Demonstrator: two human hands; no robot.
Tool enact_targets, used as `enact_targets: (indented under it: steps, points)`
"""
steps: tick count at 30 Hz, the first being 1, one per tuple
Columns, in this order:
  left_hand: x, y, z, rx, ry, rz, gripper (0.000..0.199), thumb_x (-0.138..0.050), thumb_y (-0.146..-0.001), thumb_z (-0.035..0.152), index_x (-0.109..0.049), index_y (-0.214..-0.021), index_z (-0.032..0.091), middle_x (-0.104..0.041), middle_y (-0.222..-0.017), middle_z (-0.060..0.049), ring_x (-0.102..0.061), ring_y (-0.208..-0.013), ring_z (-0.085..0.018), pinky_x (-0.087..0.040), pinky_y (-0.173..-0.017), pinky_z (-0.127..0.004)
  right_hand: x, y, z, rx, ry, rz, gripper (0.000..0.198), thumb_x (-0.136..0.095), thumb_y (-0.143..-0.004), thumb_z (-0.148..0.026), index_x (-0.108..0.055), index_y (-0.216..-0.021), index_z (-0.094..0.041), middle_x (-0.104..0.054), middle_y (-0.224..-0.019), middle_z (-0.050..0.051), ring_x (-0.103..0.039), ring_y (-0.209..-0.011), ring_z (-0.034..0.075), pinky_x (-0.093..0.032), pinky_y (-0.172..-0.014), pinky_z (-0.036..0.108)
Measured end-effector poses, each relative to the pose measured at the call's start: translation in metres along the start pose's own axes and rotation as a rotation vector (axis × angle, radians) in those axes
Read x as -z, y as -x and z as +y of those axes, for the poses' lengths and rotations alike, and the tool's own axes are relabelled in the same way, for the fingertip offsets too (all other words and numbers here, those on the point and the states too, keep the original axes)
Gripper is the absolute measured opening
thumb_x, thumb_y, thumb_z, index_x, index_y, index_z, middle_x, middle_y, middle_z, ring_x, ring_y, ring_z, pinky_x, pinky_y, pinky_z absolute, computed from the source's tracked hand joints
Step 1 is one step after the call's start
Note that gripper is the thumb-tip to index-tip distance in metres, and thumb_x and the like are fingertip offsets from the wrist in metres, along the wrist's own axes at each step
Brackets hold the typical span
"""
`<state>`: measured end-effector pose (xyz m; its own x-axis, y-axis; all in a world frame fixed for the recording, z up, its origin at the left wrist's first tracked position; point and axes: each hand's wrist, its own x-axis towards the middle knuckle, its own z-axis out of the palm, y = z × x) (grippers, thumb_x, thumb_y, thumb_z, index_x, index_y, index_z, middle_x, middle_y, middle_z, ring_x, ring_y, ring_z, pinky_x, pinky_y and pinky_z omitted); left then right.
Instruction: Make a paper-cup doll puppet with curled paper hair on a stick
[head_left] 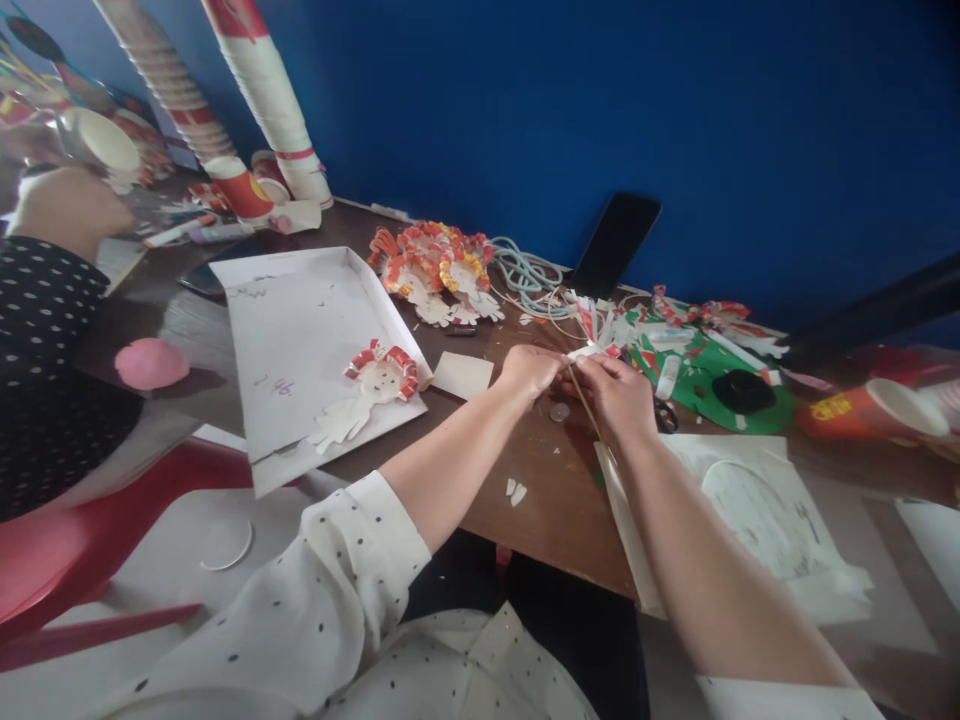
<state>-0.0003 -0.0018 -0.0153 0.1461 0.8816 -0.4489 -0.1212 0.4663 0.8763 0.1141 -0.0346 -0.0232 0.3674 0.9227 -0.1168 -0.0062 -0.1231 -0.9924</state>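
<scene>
Above the brown table [551, 520] my left hand [529, 372] and my right hand [619, 392] are close together, fingers closed in a pinch. Both grip a small red-and-white paper cutout [586, 322], whose strips stick up past the fingertips. A thin brown stick-like piece [585, 395] slants down beside my right hand; I cannot tell whether it is held. Left of my hands, a finished-looking paper figure [381, 380] with red curled strips lies on a white box lid [281, 330]. Black scissors handles [665, 415] show partly behind my right hand.
A heap of red-and-yellow curled paper figures [435, 265] lies at the back. A phone [616, 243] leans against the blue wall. Green sheet [694, 385] with scraps sits right; tall paper cup stacks [274, 110] stand left. A co-worker's arm [56, 260] is at far left, near a paper cup.
</scene>
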Motion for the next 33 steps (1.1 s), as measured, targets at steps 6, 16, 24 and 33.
enact_targets:
  steps: [6,16,24,33]
  points:
    - [0.000,0.000,0.000,-0.015,-0.002,0.011,0.012,-0.068,-0.073,0.012,-0.065,-0.062,0.014,-0.049,-0.046,0.003,-0.040,-0.040,-0.006,-0.032,-0.046,-0.022,0.000,0.002,0.001,0.024,0.033,0.012,0.019,-0.076,-0.064,-0.037,-0.075,-0.075,-0.021,-0.072,-0.070,0.000,-0.069,-0.064,0.022,-0.060,-0.060,0.034]
    - [0.004,-0.005,-0.004,-0.024,-0.029,-0.068,0.017,-0.068,-0.073,0.022,-0.062,-0.059,0.014,-0.053,-0.049,0.000,-0.041,-0.041,-0.008,-0.023,-0.043,-0.024,0.001,0.001,0.003,0.071,0.137,0.074,0.028,-0.072,-0.066,-0.038,-0.078,-0.085,-0.018,-0.072,-0.073,0.001,-0.069,-0.066,0.021,-0.058,-0.058,0.030]
    - [0.003,-0.006,-0.002,-0.011,-0.066,-0.053,0.019,-0.068,-0.074,0.023,-0.061,-0.059,0.013,-0.056,-0.053,-0.002,-0.043,-0.044,-0.008,-0.022,-0.045,-0.024,0.005,-0.002,0.009,0.110,0.172,0.069,0.028,-0.071,-0.068,-0.038,-0.078,-0.086,-0.017,-0.071,-0.073,0.000,-0.070,-0.072,0.021,-0.059,-0.061,0.028]
    - [0.000,-0.002,0.001,0.024,-0.090,0.017,0.028,-0.068,-0.071,0.017,-0.050,-0.050,0.017,-0.043,-0.042,0.003,-0.035,-0.039,-0.007,-0.024,-0.046,-0.025,0.000,0.008,-0.005,-0.046,0.113,0.008,0.016,-0.072,-0.067,-0.030,-0.076,-0.078,-0.019,-0.070,-0.067,-0.002,-0.069,-0.060,0.019,-0.059,-0.059,0.028]
